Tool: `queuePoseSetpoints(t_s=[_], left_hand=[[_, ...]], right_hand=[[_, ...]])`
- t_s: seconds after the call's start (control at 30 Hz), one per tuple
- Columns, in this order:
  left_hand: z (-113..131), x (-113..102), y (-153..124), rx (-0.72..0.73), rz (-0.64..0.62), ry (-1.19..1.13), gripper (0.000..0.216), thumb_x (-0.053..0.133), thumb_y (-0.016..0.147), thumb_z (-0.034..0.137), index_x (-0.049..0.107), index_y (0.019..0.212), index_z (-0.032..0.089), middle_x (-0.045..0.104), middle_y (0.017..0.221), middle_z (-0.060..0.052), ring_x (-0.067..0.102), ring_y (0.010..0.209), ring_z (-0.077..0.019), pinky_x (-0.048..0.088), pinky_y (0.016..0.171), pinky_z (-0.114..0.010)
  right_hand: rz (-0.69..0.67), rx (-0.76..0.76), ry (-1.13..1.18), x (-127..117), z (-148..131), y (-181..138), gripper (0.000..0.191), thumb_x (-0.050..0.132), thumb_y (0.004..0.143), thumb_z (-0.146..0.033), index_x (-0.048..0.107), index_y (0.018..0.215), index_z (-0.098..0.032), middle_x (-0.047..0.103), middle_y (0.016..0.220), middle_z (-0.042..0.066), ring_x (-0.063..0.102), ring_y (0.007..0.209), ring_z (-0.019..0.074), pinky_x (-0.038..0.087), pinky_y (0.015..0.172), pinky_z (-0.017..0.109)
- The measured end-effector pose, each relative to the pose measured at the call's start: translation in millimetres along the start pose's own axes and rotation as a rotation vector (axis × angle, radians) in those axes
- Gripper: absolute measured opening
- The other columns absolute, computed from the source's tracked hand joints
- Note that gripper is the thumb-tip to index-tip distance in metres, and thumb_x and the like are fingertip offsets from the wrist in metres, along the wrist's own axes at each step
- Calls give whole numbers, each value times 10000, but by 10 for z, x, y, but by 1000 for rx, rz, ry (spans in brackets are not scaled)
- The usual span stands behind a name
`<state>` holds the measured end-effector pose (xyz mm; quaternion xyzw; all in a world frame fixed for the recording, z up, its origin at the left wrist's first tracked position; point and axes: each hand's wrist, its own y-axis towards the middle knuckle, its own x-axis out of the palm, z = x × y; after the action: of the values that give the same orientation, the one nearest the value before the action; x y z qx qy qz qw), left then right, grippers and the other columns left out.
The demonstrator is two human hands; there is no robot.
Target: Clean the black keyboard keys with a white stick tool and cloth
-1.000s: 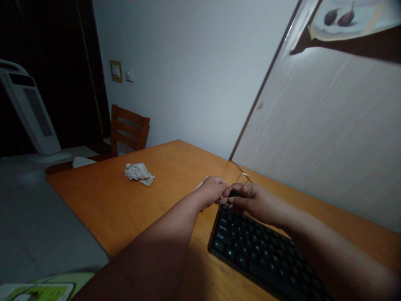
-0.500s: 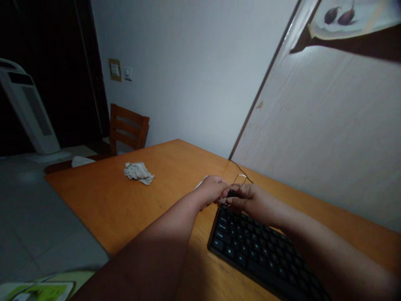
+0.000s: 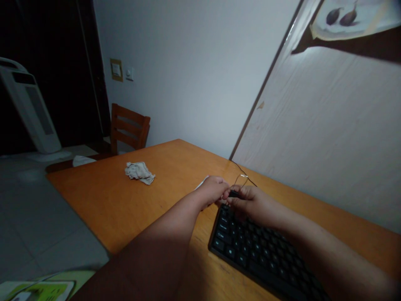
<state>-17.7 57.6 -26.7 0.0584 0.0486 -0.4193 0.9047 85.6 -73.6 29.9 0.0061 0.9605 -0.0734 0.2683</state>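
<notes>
A black keyboard [image 3: 250,251] lies on the orange wooden table [image 3: 125,200]. Just past its far left corner my two hands meet. My left hand [image 3: 211,190] is closed, its fingertips pinching something small that I cannot make out. My right hand [image 3: 250,200] is closed on a small black object [image 3: 233,193]. A thin wire loop [image 3: 242,179] rises from the hands, and a thin dark cable [image 3: 239,167] runs back to the wall. Something white [image 3: 200,184] peeks out behind my left hand.
A crumpled whitish cloth [image 3: 139,172] lies on the table's far left part. A wooden chair [image 3: 128,129] stands at the far end, a white fan heater [image 3: 28,113] on the floor left. The pale wall panel [image 3: 328,133] borders the table's right side.
Both hands stay together at the keyboard's corner; the wire loop above them shifts slightly. The camera view moves a little.
</notes>
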Motion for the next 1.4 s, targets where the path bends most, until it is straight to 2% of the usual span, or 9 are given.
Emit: queuePoseSetpoints(t_s=[0.2,0.33,0.47,0.6,0.93,1.17,1.27,1.4], left_hand=[[-12,-2,23,13,1,36,133,522,721,238,589,619,187,557,550,10,515,508,-116,363,477,-212],[-18,1,25,7,1,48,138,521,732,245,606,645,181,572,559,0,538,527,-127,376,484,-214],[-21,-1,21,2,19,48,144,534,758,273,618,699,172,599,603,-8,532,539,-125,371,483,-213],[-18,-7,15,6,18,41,152,541,774,283,635,737,170,606,630,-6,532,552,-122,381,497,-212],[44,8,-28,-12,19,14,88,560,740,228,584,670,181,547,573,23,466,494,-99,322,454,-204],[29,4,-27,11,19,14,115,549,744,217,585,641,180,556,554,16,500,497,-104,343,460,-203],[18,7,-27,17,24,20,121,554,742,225,585,634,180,542,544,19,488,488,-104,317,441,-204],[25,24,-39,1,31,10,122,546,766,252,576,667,187,554,566,24,505,496,-103,318,447,-197]], right_hand=[[27,50,117,-12,-110,-39,317,718,797,-470,586,904,-203,542,659,-42,514,536,106,488,495,244],[28,46,128,-3,-126,-47,302,708,819,-467,590,897,-201,531,667,-43,506,554,100,479,502,234],[55,47,144,5,-81,-12,365,699,823,-540,596,863,-192,551,673,-31,515,550,104,469,496,240],[63,31,119,2,-21,16,415,685,825,-598,600,842,-192,547,653,-32,513,533,106,456,486,241],[-21,-60,11,1,10,-10,474,597,880,-648,664,969,-187,547,688,-21,515,584,118,464,539,246],[20,-173,-158,59,-10,-103,422,520,958,-580,689,965,-193,594,737,-1,495,621,123,419,582,249],[47,-169,-167,77,5,-93,400,518,966,-557,686,992,-194,572,715,-8,483,604,120,396,554,243],[52,-120,-95,73,52,-28,413,537,940,-592,651,965,-197,557,692,-14,511,585,125,424,539,245]])
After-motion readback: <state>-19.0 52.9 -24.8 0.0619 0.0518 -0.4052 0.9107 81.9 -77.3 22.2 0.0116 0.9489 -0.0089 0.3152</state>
